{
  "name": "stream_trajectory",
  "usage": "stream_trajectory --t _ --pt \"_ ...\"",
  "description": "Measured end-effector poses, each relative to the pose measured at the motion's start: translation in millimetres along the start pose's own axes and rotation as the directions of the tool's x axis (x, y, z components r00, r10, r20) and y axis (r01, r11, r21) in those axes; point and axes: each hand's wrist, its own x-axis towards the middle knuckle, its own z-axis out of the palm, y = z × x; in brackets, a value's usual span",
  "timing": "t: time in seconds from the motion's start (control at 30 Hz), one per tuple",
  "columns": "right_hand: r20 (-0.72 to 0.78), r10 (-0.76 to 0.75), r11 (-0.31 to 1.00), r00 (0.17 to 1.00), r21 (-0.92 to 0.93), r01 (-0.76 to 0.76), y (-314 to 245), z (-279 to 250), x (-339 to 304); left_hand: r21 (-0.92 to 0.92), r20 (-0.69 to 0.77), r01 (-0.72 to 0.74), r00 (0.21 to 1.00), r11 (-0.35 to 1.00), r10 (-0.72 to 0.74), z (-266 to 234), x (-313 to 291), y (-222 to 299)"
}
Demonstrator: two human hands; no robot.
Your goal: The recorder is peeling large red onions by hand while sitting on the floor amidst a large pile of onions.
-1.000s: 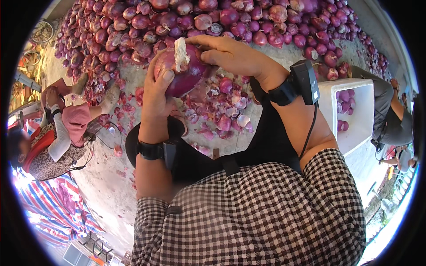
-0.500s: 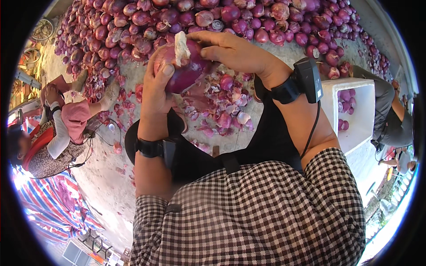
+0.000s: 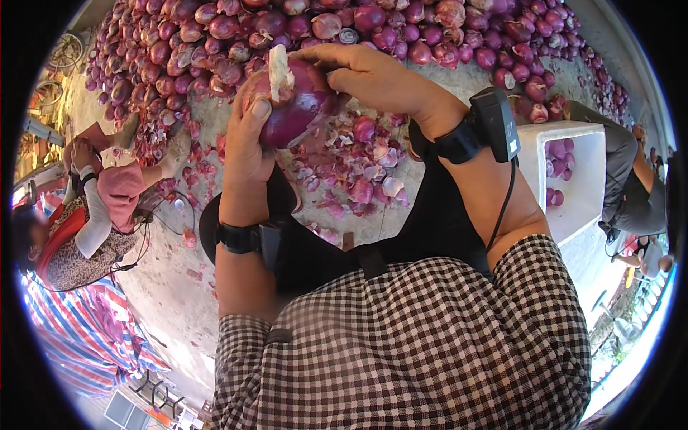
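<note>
A large red onion [image 3: 304,104] with a pale dry root tuft or stub at its top is held up between both hands, over the floor in front of my knees. My left hand [image 3: 247,136] grips its left side, thumb pressed on the skin below the stub. On the right side, my right hand [image 3: 380,80] closes against the onion with bent fingers; its fingertips are partly hidden behind it. Loose onion skins [image 3: 362,168] and a few onions lie on the floor below the held one.
A big heap of red onions [image 3: 222,27] spreads across the far side. To my right stands a white foam box [image 3: 580,190] with some peeled onions inside. One person [image 3: 79,247] sits at the left, another [image 3: 638,179] at the right. A striped sheet [image 3: 93,333] lies at lower left.
The onion has shifted slightly left and turned a little in my hands, with more of its shiny purple side showing. Both hands keep hold of it.
</note>
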Motion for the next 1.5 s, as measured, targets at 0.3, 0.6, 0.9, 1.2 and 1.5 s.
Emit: stream_trajectory --t 0.3,0.6,0.9,1.2,1.5 --pt "-0.102 -0.102 0.955 0.99 -0.287 0.069 -8 11 -9 0.094 0.009 -0.001 1.0 0.996 0.0 2 -1 -1" --pt "-0.067 -0.145 0.986 0.987 -0.096 0.138 4 3 -3 -0.069 -0.018 0.042 0.999 0.997 -0.044 -3 0 -6" --pt "-0.161 -0.166 0.97 0.973 -0.206 0.132 -7 8 -4 -0.057 -0.011 -0.017 1.0 0.998 0.017 -7 2 -6" --pt "-0.183 -0.046 0.998 0.982 -0.054 0.036 3 6 3 0.011 -0.003 -0.072 0.997 0.997 0.072 -3 1 -3" --pt "-0.155 0.053 0.998 0.986 0.044 -0.047 -6 11 0 0.043 -0.023 -0.095 0.995 0.995 0.096 2 -1 -2"
